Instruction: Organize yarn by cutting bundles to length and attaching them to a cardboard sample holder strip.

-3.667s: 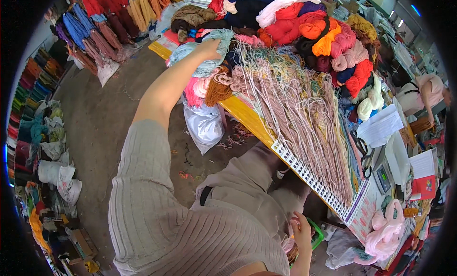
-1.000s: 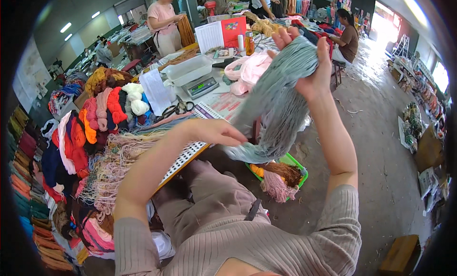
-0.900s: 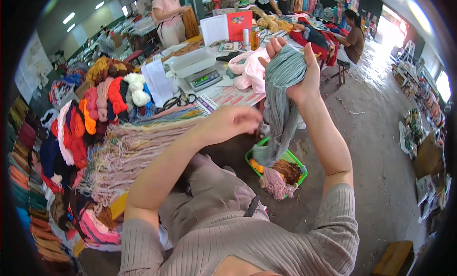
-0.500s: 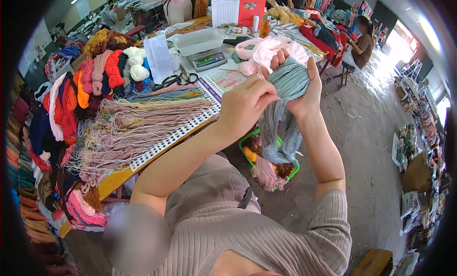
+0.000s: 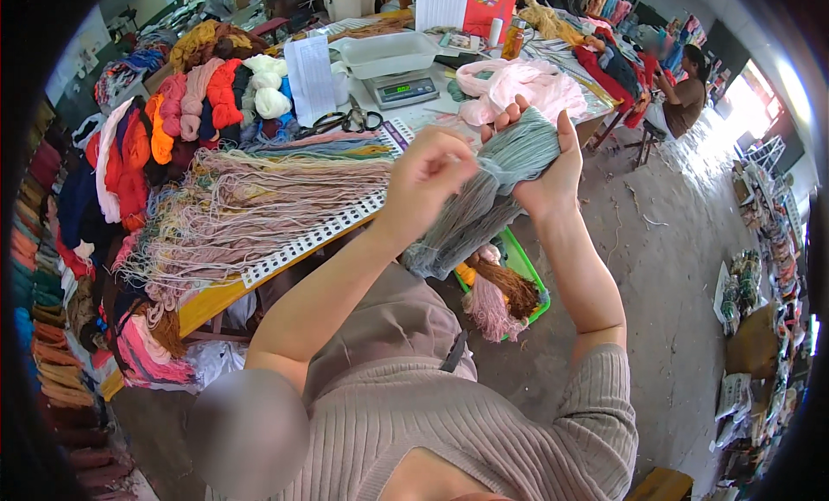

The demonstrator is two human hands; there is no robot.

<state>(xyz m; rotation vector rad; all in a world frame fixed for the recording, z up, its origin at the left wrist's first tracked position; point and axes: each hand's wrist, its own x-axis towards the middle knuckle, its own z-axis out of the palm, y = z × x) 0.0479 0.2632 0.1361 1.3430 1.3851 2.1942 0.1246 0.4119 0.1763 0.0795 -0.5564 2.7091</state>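
My right hand [image 5: 544, 160] grips the top of a grey-green yarn skein [image 5: 484, 207], which hangs down in front of my lap. My left hand [image 5: 427, 177] pinches strands of the same skein just to the left of the right hand. Below the skein, on the floor, sits a green basket [image 5: 522, 268] holding brown and pink yarn bundles. To my left lies a table with many pale pink and beige yarn strands [image 5: 250, 207] laid across a white sample card strip [image 5: 311, 237].
Piles of coloured yarn skeins [image 5: 190, 104] cover the table's far side. A digital scale with a white tray [image 5: 393, 69], scissors [image 5: 350, 119] and a pink plastic bag [image 5: 518, 86] stand further back. A seated person [image 5: 682, 91] works at the far right. Yarn racks line the left wall.
I turned from the yarn pile at the table's end and lifted the grey-green skein. Over the last second both hands lowered it and came closer together, the left now picking at strands.
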